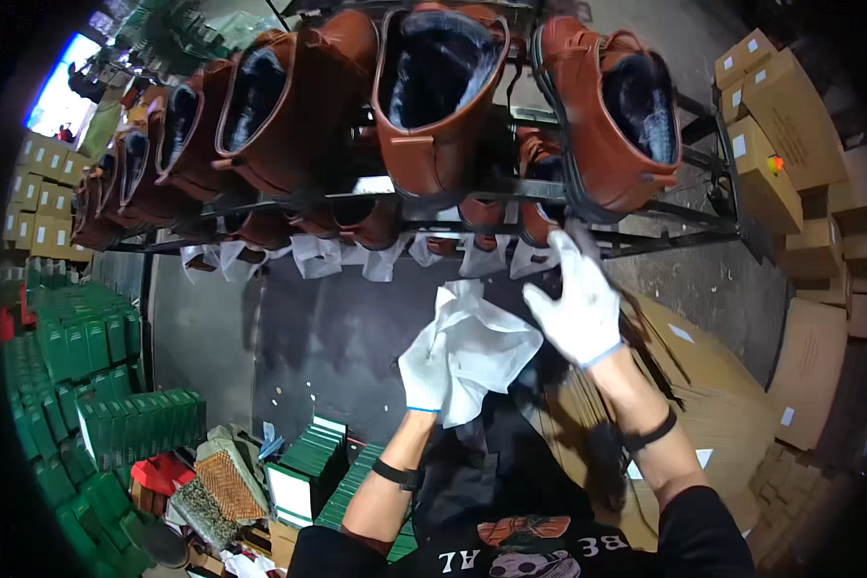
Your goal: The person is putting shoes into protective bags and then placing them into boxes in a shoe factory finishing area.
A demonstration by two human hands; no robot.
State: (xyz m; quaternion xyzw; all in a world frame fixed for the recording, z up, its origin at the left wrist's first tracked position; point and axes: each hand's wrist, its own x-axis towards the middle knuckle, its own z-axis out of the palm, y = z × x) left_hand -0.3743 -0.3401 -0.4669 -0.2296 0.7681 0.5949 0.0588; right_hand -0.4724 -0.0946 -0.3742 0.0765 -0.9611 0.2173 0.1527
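Gloved hands (580, 303): two
Black wristbands (651, 434): two
Held white sheet (482, 349): one
Upper-row brown shoes (429, 162): at least six
Green boxes (144, 431): dozens

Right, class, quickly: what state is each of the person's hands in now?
Left hand: closed on a crumpled white sheet.
Right hand: open, thumb apart, holding nothing visible, near a brown shoe; contact unclear.

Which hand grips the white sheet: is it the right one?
No, the left hand grips the white sheet, while the right hand is open beside it.
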